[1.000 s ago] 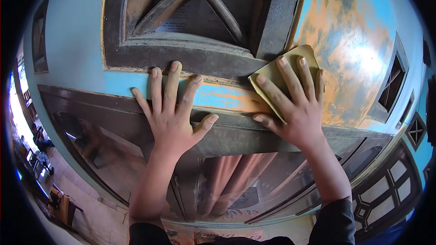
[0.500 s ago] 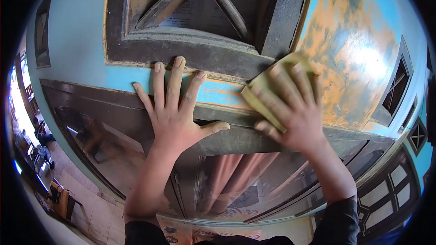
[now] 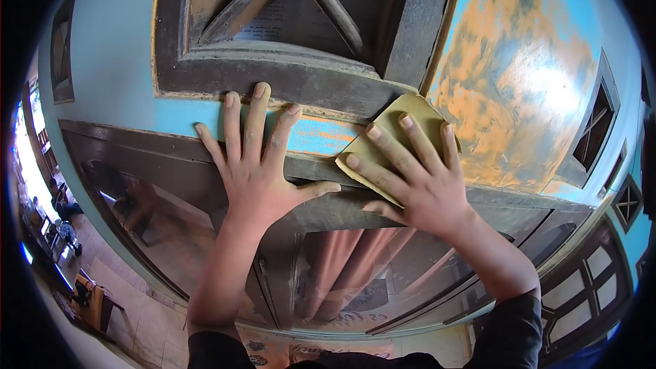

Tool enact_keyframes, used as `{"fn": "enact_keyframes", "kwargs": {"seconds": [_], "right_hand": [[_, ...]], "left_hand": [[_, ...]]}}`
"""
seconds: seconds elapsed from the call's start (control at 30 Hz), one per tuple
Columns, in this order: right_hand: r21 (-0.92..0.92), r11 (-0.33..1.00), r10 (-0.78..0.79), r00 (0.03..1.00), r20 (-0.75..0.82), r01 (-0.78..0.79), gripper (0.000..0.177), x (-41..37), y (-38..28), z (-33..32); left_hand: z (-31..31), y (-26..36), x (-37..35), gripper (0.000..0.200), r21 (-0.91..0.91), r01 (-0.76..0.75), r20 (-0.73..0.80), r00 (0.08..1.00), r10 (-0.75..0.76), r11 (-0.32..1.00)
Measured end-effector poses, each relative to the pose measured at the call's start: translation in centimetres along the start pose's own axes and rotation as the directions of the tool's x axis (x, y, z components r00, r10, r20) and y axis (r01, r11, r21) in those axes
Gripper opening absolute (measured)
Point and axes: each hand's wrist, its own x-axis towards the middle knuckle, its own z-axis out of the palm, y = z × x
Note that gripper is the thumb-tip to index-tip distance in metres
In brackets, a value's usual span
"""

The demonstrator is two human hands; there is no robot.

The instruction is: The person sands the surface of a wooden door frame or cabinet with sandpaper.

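My right hand presses a yellowish sheet of sandpaper against the wall, its fingers spread over the sheet. The paper lies across the right end of a narrow blue wall strip, where orange shows through the scraped paint. My left hand rests with spread fingers on that strip and the dark wooden frame below it, holding nothing. Its fingertips reach the lower edge of a dark wooden vent frame with crossed bars.
To the right, a wall patch is mottled blue and orange. Below my hands are dark-framed glass panes with a pinkish curtain behind. A tiled floor and a wooden piece of furniture show at lower left.
My right hand has moved left and slightly down along the strip, carrying the sandpaper with it. My left hand keeps its place on the wall; the view has shifted slightly.
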Motion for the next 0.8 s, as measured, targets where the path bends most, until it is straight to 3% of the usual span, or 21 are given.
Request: {"fn": "enact_keyframes", "kwargs": {"seconds": [0.13, 0.23, 0.27, 0.37, 0.43, 0.5, 0.57, 0.63, 0.73, 0.8], "right_hand": [[-0.073, 0.982, 0.175, 0.985, -0.016, -0.175, 0.071, 1.5, 4.0, -2.4], [0.014, 0.993, 0.114, 0.992, 0.052, -0.115, 0.071, 0.8, 1.3, -1.6], [-0.005, 1.000, -0.023, 0.995, 0.092, 0.024, 0.072, -0.1, 0.4, -0.6], [-0.006, 1.000, 0.005, 0.998, 0.056, -0.004, 0.073, 0.2, 1.4, -1.0], [-0.056, 0.982, 0.182, 0.983, -0.001, -0.182, 0.075, 1.2, 3.3, -2.1], [-0.051, 0.971, 0.230, 0.972, -0.039, -0.232, 0.074, 1.6, 3.1, -2.0], [-0.013, 0.998, 0.067, 0.995, 0.080, -0.066, 0.074, 0.8, 0.9, -1.1], [-0.020, 0.998, -0.051, 0.997, 0.060, 0.052, 0.073, 0.3, 0.5, -0.2], [-0.054, 0.989, 0.141, 0.988, 0.056, -0.138, 0.072, 1.7, 3.6, -2.5], [0.019, 0.997, 0.073, 0.995, 0.065, -0.075, 0.073, 2.2, 2.0, -2.0]], "left_hand": [[0.2, -0.1, -0.2, 0.121, 0.004, -0.004, 0.002, 1.000, 0.004, 1.000], [0.2, -0.2, 0.1, 0.121, 0.007, -0.003, -0.009, 1.000, 0.003, 1.000], [0.2, -0.1, 0.0, 0.121, 0.010, 0.003, -0.003, 1.000, -0.003, 1.000], [0.1, 0.0, 0.0, 0.121, 0.009, 0.009, 0.007, 1.000, -0.009, 1.000], [0.0, 0.0, -0.1, 0.120, 0.004, 0.011, 0.010, 1.000, -0.011, 1.000], [0.0, 0.0, -0.1, 0.120, 0.004, 0.008, 0.005, 1.000, -0.008, 1.000], [0.1, -0.1, -0.1, 0.120, 0.012, 0.005, 0.002, 1.000, -0.005, 1.000], [0.2, -0.1, 0.0, 0.120, 0.013, 0.006, 0.000, 1.000, -0.006, 1.000], [0.1, -0.1, 0.0, 0.119, 0.004, 0.009, -0.002, 1.000, -0.009, 1.000], [0.1, -0.1, 0.0, 0.119, 0.005, 0.005, -0.011, 1.000, -0.005, 1.000]]}}
